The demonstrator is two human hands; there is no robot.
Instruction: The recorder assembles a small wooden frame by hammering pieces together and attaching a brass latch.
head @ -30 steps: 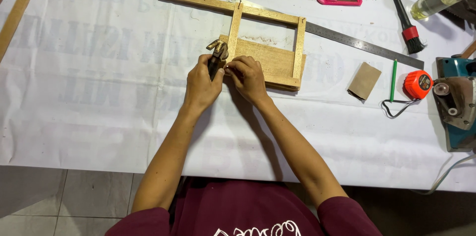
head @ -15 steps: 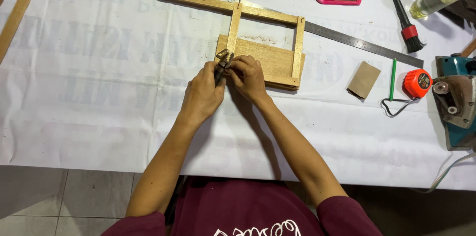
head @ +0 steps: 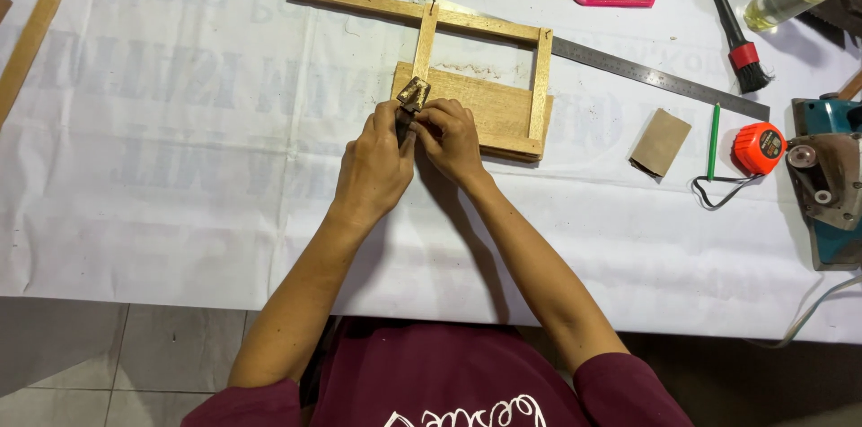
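I am working at the near left corner of the wooden frame, which is lying toward the far edge of the bench, well left of the steel ruler and the orange tape measure. My left hand is wrapping closed around a pair of pliers, whose dark head is pointing at the spot where the upright slat is meeting the flat board. My right hand is pressing down on that board just beside the pliers, fingers curled together and steadying it. I judge I am gripping or pulling a small nail there, though I cannot see one. The next move, as I judge it, is calling for a firm squeeze and a steady board.
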